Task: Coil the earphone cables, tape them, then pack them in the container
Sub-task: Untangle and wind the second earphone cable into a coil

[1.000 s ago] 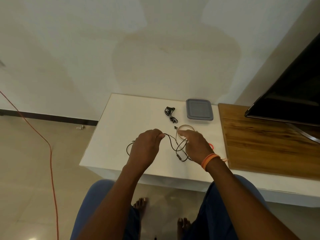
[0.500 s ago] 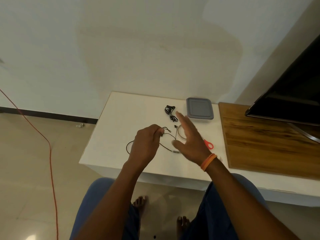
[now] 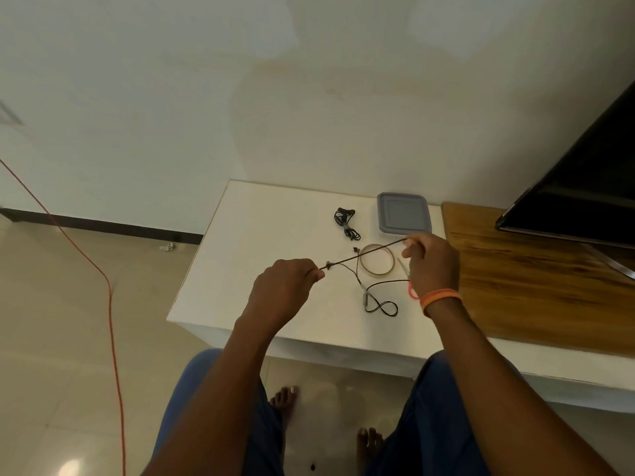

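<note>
Earphone cable [image 3: 364,257] is held stretched between both hands above the white table [image 3: 261,231]. It is pinched by the curled fingers of the left hand [image 3: 283,290] and of the right hand [image 3: 431,261]. Below the right fingers the tape roll [image 3: 377,259] is seen, beyond them the closed grey container [image 3: 403,217]; a coiled earphone [image 3: 346,223] lies beside it.

White table [image 3: 261,242]; brown wood-grain board [image 3: 536,290] to its right. Black earphone cable [image 3: 374,251] stretched over it, a second black coiled cable [image 3: 346,224] farther back. Grey container [image 3: 404,217]. Tan tape ring [image 3: 377,259]. Pink scissor handle [image 3: 411,291]. Orange wristband [image 3: 441,298]. Orange cord [image 3: 110,304] across beige floor [image 3: 51,321]. Blue trousers [image 3: 192,383].
</note>
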Demonstrator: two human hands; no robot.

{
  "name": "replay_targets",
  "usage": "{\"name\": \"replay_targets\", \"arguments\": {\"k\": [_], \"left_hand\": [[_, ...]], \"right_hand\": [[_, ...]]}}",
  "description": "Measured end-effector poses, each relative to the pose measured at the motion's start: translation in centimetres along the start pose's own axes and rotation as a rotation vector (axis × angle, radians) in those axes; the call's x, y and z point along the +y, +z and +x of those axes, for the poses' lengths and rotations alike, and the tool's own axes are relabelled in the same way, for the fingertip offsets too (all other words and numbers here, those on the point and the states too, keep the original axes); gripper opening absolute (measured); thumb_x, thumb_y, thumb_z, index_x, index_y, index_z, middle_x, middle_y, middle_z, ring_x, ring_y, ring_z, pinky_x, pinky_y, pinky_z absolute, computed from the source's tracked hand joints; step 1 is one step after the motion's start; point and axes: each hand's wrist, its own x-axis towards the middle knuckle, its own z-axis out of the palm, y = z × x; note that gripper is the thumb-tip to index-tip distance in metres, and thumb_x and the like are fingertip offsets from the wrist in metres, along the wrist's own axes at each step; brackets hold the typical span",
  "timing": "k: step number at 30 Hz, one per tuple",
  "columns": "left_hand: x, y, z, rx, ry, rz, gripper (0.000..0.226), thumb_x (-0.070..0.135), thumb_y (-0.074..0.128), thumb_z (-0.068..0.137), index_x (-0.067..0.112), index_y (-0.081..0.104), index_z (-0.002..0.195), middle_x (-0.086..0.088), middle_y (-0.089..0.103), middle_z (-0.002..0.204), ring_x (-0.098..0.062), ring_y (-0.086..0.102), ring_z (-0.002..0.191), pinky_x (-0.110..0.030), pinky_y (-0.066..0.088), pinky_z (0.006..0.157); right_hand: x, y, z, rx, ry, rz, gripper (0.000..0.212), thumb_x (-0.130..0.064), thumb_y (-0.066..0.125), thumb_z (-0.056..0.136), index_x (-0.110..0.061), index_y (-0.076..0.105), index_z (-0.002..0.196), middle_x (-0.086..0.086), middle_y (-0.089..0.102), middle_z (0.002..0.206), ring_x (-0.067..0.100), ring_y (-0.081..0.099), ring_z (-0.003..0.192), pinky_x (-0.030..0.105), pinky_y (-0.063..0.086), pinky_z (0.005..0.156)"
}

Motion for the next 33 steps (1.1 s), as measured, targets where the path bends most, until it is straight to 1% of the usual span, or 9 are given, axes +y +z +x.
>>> {"name": "replay_targets", "arguments": {"k": [3,5,8,11,14,16,19,29,33], "left_hand": [[0.3,0.4,-0.1,-0.025,0.016,-0.163,0.027,0.037,0.05,0.1,0.018,0.066,0.09,0.005,0.056,0.064,-0.022,0.056,0.065,-0.036,0.045,0.061],[0.9,0.6,0.0,-0.011,0.051,-0.187,0.027,0.038,0.049,0.101,0.019,0.067,0.092,0.006,0.056,0.065,-0.02,0.056,0.065,-0.036,0.047,0.062],[1.3,0.9,0.3,0.041,0.063,-0.184,0.027,0.039,0.048,0.101,0.021,0.067,0.094,0.006,0.061,0.07,-0.02,0.058,0.068,-0.035,0.047,0.062],[1.3,1.0,0.3,0.064,0.06,-0.118,0.028,0.038,0.046,0.102,0.02,0.067,0.094,0.004,0.062,0.072,-0.02,0.059,0.067,-0.035,0.048,0.061],[0.9,1.1,0.3,0.034,0.065,-0.118,0.028,0.033,0.047,0.101,0.017,0.061,0.083,0.004,0.058,0.067,-0.02,0.057,0.064,-0.035,0.046,0.058],[0.8,1.0,0.3,0.012,0.093,-0.167,0.028,0.033,0.05,0.1,0.016,0.062,0.082,0.004,0.058,0.065,-0.02,0.058,0.064,-0.04,0.048,0.06],[0.9,0.8,0.3,-0.033,0.115,-0.223,0.023,0.032,0.054,0.098,0.018,0.066,0.085,0.004,0.063,0.067,-0.016,0.062,0.069,-0.044,0.053,0.067],[-1.2,0.5,0.0,-0.043,-0.048,-0.323,0.027,0.034,0.053,0.099,0.02,0.071,0.086,0.007,0.055,0.062,-0.011,0.055,0.059,-0.038,0.054,0.065],[0.1,1.1,0.0,-0.06,-0.018,-0.438,0.031,0.037,0.051,0.1,0.019,0.073,0.089,0.002,0.058,0.069,-0.009,0.053,0.064,-0.018,0.041,0.059]], "right_hand": [[0.0,0.6,-0.5,-0.209,0.063,-0.01,0.04,-0.001,0.053,0.091,-0.009,0.057,0.13,0.013,0.061,0.13,0.03,0.055,0.122,0.035,0.045,0.102],[-1.1,1.0,-1.6,-0.364,-0.067,0.015,0.073,0.005,0.057,0.083,-0.014,0.032,0.149,0.007,0.032,0.155,0.026,0.024,0.145,0.039,0.024,0.118],[-3.2,0.6,-3.1,-0.594,-0.294,0.203,0.083,0.005,0.059,0.078,-0.026,0.029,0.149,-0.019,0.023,0.15,0.007,0.002,0.145,0.037,0.003,0.12],[-3.5,1.1,-4.6,-0.679,-0.394,0.103,0.067,-0.037,0.064,0.081,-0.029,0.04,0.144,-0.012,0.04,0.148,0.011,0.017,0.146,0.045,0.002,0.12],[-3.3,2.2,-4.7,-0.506,-0.519,-0.05,0.053,-0.059,0.045,0.089,-0.026,0.059,0.128,-0.001,0.066,0.125,0.019,0.055,0.123,0.055,0.029,0.112],[-3.4,2.4,-3.9,-0.402,-0.65,-0.059,0.035,-0.043,0.046,0.095,-0.021,0.073,0.101,0.002,0.073,0.084,0.021,0.067,0.079,0.046,0.053,0.081],[-3.0,2.4,-2.8,-0.289,-0.773,-0.168,0.013,-0.011,0.062,0.088,-0.015,0.071,0.079,0.004,0.062,0.062,0.022,0.056,0.055,0.036,0.051,0.056],[-0.6,0.1,-0.1,-0.012,-0.02,0.094,0.016,-0.006,0.051,0.095,-0.007,0.067,0.097,0.01,0.068,0.095,0.026,0.064,0.091,0.016,0.041,0.067],[-1.6,0.7,-1.7,-0.238,-0.116,0.076,0.054,0.003,0.055,0.085,-0.01,0.05,0.137,0.009,0.05,0.141,0.025,0.04,0.136,0.03,0.032,0.11]]}}
